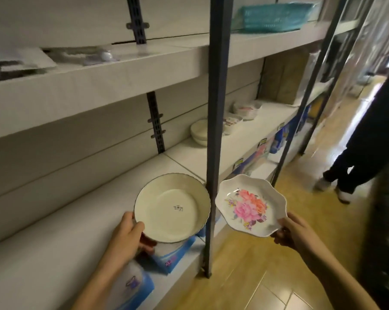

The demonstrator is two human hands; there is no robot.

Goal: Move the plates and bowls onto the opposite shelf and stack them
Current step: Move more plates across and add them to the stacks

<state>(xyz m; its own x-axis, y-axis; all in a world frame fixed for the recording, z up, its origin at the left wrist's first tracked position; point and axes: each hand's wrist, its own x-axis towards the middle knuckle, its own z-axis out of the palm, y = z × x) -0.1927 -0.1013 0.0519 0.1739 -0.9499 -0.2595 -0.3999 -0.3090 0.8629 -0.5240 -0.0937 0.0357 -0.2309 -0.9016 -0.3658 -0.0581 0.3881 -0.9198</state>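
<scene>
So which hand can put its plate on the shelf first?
Probably the left hand. Its cream plate hangs over the white shelf, left of the dark post. The right hand holds the flowered plate out over the floor.

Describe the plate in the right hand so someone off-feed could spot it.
Find the dark upright post mid-view. Just right of its lower part, the right hand grips the flowered plate by its near edge. It is white and wavy-rimmed, with pink and orange blooms, unlike the plain cream plate the left hand holds.
</scene>
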